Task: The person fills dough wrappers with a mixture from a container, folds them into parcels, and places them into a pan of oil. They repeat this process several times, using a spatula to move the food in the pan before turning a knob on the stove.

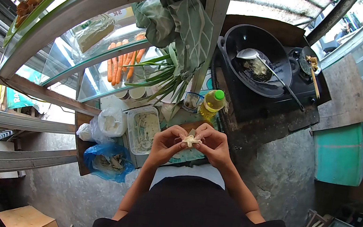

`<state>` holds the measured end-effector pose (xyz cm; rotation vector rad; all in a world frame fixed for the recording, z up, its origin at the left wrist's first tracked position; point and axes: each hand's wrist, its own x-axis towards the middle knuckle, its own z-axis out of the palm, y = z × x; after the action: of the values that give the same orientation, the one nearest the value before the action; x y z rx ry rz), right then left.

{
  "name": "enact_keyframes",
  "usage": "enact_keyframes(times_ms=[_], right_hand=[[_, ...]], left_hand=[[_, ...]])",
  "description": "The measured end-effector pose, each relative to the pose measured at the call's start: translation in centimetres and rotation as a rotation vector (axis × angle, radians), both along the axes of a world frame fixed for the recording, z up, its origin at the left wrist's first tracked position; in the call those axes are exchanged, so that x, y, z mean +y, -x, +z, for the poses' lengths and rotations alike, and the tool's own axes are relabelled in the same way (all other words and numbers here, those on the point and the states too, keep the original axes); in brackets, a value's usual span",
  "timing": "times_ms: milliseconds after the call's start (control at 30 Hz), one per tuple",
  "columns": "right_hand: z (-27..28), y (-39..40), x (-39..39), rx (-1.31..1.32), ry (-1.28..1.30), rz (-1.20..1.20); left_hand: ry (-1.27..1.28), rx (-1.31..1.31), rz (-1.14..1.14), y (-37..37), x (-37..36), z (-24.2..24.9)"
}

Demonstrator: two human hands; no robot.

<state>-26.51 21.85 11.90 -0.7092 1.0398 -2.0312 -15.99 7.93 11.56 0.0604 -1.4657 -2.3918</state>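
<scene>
In front of my body, both hands meet over the work table. My left hand and my right hand pinch a small pale dumpling between thumbs and fingertips. Its wrapper looks gathered and pleated; any filling is hidden. Left of my left hand stands a clear plastic tub smeared with a pale paste. Just beyond my right hand is a bottle of yellow oil with a green cap. A clear plastic bag with something white and a blue plastic bag lie farther left.
A black wok holding a ladle sits on the stove at the right. A glass case at the left contains carrots; green onions hang from its edge. A turquoise box is far right.
</scene>
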Motion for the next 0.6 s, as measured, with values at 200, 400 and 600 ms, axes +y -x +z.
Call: enact_keyframes(times_ms=[200, 400, 600], right_hand=[[2.0, 1.3, 1.0, 0.103, -0.055, 0.183], [1.7, 1.7, 1.3, 0.087, -0.056, 0.264], [0.7, 0.1, 0.9, -0.071, 0.066, 0.222]], left_hand=[[0.244, 0.023, -0.16, -0.2, -1.3, 2.1], [0.185, -0.011, -0.237, -0.3, -0.9, 2.5], [0.124, -0.014, -0.187, -0.4, -0.2, 2.2]])
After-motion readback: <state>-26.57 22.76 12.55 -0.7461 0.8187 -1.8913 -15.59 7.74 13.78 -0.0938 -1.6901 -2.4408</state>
